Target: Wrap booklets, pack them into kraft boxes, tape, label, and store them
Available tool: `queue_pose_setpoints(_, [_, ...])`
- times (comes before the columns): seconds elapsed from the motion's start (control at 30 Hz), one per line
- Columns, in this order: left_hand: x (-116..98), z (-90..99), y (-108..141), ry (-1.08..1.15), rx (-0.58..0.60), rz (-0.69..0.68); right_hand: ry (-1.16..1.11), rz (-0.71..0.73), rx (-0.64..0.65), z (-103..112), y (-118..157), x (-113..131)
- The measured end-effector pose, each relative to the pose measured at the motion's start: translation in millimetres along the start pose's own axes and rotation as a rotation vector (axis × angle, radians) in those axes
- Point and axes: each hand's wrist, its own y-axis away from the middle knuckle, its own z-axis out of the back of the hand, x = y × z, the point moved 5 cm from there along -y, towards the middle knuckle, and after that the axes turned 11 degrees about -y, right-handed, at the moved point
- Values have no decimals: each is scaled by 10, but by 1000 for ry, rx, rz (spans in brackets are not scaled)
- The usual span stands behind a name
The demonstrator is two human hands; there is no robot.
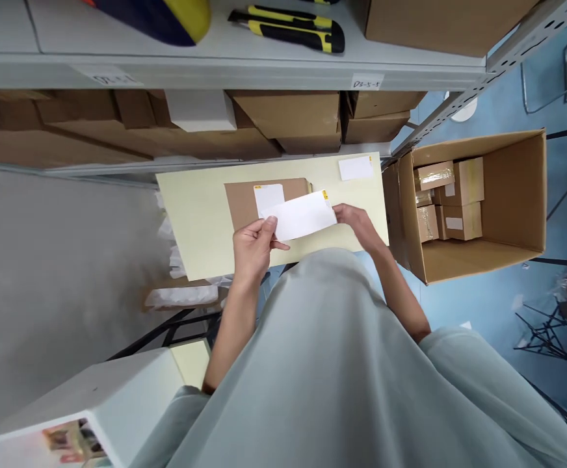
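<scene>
White label (305, 218) in left hand (254, 250), by right hand (356, 220); shelf tag (367, 82) "D3-5-5".

head-worn — forward and down | faces table (190, 221), mid-range

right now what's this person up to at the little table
Two bare hands hold a white slip over a pale yellow tabletop: the left hand grips one end, and the right hand is at the other. Under the slip lies a flat brown package with a white label. To the right, an open carton holds several small taped boxes.
</scene>
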Motion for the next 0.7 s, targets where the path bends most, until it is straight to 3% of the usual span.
queue_pose_setpoints(0.1, [-64,135,75,-71,21,-11,-69,32,-167,-431,438,145])
queue_pose_setpoints(0.2, [-108,302,92,-133,-20,-54,-98,27,-313,-698,579,205])
queue_pose_setpoints(0.3, [-192,532,105,-210,-182,-174,-50,27,-426,-868,605,289])
queue_pose_setpoints(0.4, [-416,737,264,-299,-376,-466,-7,69,-489,-1043,612,411])
queue_pose_setpoints(0.43, [-498,750,345,-323,-354,-577,-1,89,-489,-1115,612,452])
queue_pose_setpoints(0.5, [-624,702,516,-348,-179,-756,-1,121,-450,-1283,605,524])
queue_pose_setpoints(0.57, [-682,657,665,-336,-17,-837,-23,139,-371,-1466,601,582])
queue_pose_setpoints(0.7, [-690,774,775,-266,-47,-852,-113,155,-198,-1769,644,670])
